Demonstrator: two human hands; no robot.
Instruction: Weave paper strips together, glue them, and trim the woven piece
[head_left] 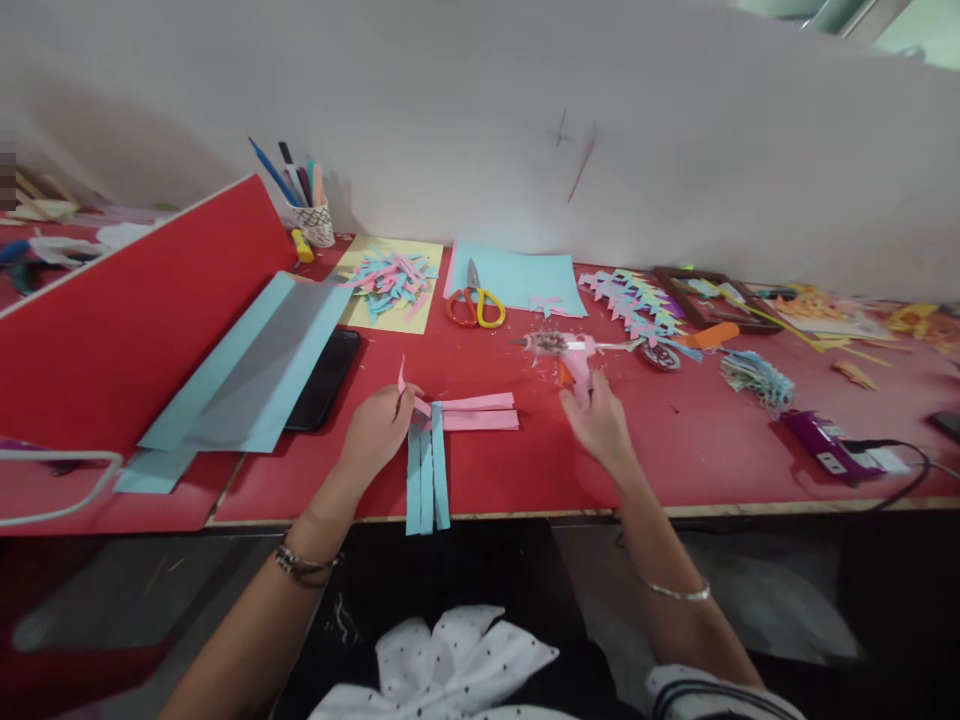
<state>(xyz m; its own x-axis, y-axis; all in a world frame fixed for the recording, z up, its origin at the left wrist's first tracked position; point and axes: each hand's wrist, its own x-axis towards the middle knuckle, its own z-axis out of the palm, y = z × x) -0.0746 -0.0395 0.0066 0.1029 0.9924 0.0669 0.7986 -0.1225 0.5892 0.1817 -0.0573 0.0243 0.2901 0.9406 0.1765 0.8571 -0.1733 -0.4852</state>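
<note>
My right hand (pixel 596 425) grips the handle of a pink hot glue gun (pixel 576 360), its nozzle pointing left above the red table. Pinched in my left hand (pixel 381 425) is the end of a pink paper strip (pixel 424 407), with a thin tip sticking up over the fingers. Pink strips (pixel 480 412) reach to the right from that spot, and several light blue paper strips (pixel 426 480) hang down toward the table's front edge. Pink and blue meet in a corner beside my left fingers, which partly cover the join.
Red-and-yellow scissors (pixel 475 300) lie by blue sheets (pixel 517 270). Cut scraps (pixel 394 280) cover a yellow sheet. A black phone (pixel 326 380) and long blue paper (pixel 247 370) are at left, below a pen cup (pixel 315 222). A purple power strip (pixel 825 445) sits right.
</note>
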